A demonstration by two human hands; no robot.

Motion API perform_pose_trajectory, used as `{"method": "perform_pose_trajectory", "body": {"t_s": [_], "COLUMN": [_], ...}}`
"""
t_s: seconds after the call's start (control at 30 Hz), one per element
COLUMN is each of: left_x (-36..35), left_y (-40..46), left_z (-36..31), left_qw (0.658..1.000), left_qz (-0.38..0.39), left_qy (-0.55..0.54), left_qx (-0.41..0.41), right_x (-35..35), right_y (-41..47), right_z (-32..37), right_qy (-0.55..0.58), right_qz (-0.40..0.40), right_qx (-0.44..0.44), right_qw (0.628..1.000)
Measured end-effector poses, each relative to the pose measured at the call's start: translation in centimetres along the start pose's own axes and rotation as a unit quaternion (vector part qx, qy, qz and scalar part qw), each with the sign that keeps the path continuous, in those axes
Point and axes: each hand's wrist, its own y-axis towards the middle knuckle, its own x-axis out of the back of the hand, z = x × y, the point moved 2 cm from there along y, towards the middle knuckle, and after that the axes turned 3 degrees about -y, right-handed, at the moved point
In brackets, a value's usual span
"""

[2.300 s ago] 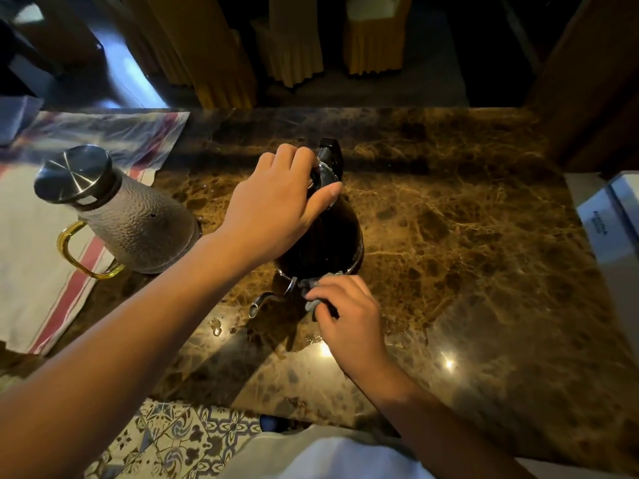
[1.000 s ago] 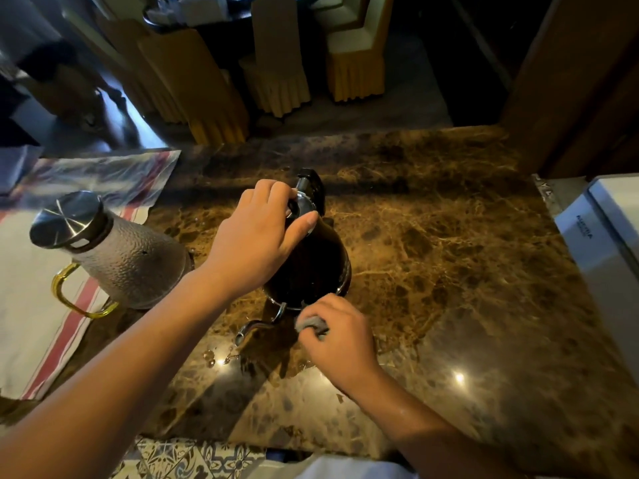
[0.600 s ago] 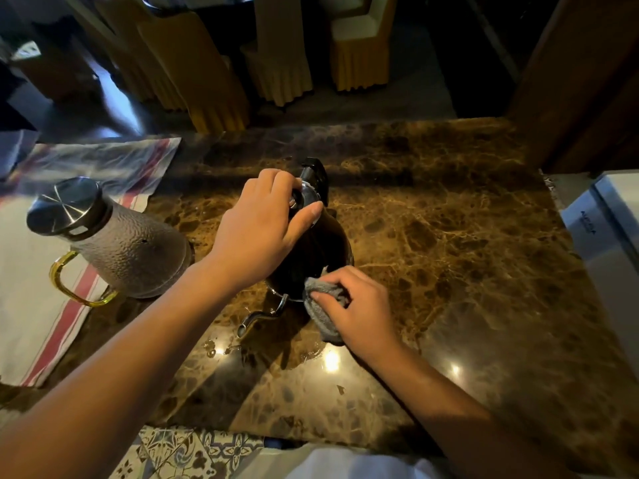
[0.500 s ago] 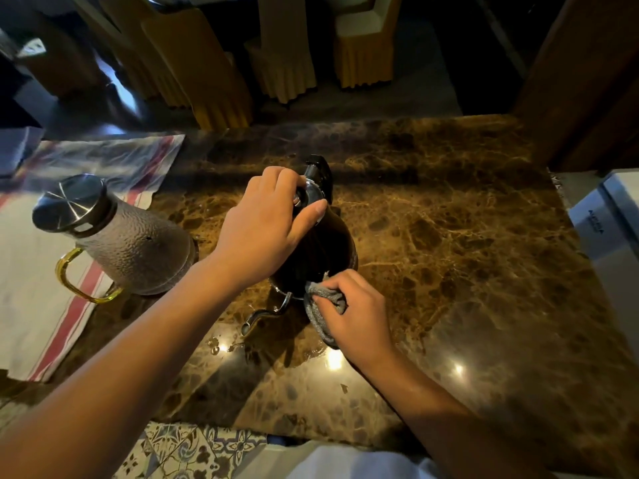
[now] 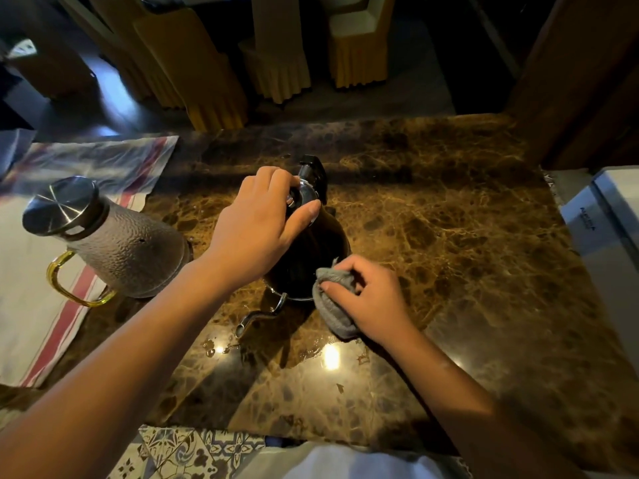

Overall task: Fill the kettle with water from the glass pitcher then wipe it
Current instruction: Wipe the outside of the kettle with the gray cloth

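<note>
A dark kettle [image 5: 313, 250] with a thin curved spout [image 5: 257, 318] stands mid-counter, spout pointing toward me. My left hand [image 5: 257, 228] rests over its lid and grips the top, hiding most of the lid. My right hand [image 5: 371, 299] holds a bunched grey cloth [image 5: 333, 311] pressed against the kettle's lower right side near the base. The textured glass pitcher [image 5: 128, 252], with a steel lid and a gold handle, stands upright to the left of the kettle, untouched.
A white cloth with red stripes [image 5: 31, 305] covers the counter's left part under the pitcher. Water drops [image 5: 211, 347] lie near the spout. A white box [image 5: 603, 243] sits at the right edge. Covered chairs [image 5: 276, 60] stand beyond the brown marble counter [image 5: 449, 236].
My right hand brought the grey cloth from the kettle's front base up and round to its lower right side. My left hand stayed on the lid; the kettle and pitcher did not shift.
</note>
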Motion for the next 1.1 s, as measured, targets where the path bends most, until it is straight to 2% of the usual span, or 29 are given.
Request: {"method": "perform_pose_trajectory", "body": {"t_s": [0.13,0.3,0.43,0.57,0.67,0.83,0.93,1.1], "left_x": [0.1,0.2,0.4,0.6,0.6,0.6,0.7,1.6], "left_y": [0.0,0.0,0.2,0.2,0.3,0.4,0.4,1.0], "left_z": [-0.1,-0.2,-0.2,0.0,0.0,0.0,-0.1,0.0], "left_qw": [1.0,1.0,0.999,0.992,0.987,0.985,0.987,0.986], "left_qz": [-0.009,-0.005,0.023,0.07,0.086,0.105,0.106,0.112], "left_qy": [0.002,-0.002,-0.016,-0.07,-0.092,-0.094,-0.082,-0.029], "left_qx": [-0.001,-0.003,-0.031,-0.076,-0.095,-0.096,-0.089,-0.119], "right_x": [-1.5,-1.2,2.0,4.5,4.0,2.4,2.7,4.6], "right_y": [-1.0,-1.8,0.9,6.0,10.0,12.7,12.5,10.7], "right_z": [-0.2,-1.7,-0.5,1.5,2.1,1.8,1.5,0.1], "right_qy": [-0.039,-0.057,0.038,0.094,0.09,0.234,0.231,0.2], "right_qz": [-0.031,-0.063,-0.158,-0.253,-0.222,-0.072,0.008,0.003], "right_qx": [0.014,-0.067,-0.107,-0.08,-0.082,-0.108,-0.097,-0.09], "right_qw": [0.999,0.994,0.981,0.96,0.967,0.964,0.968,0.976]}}
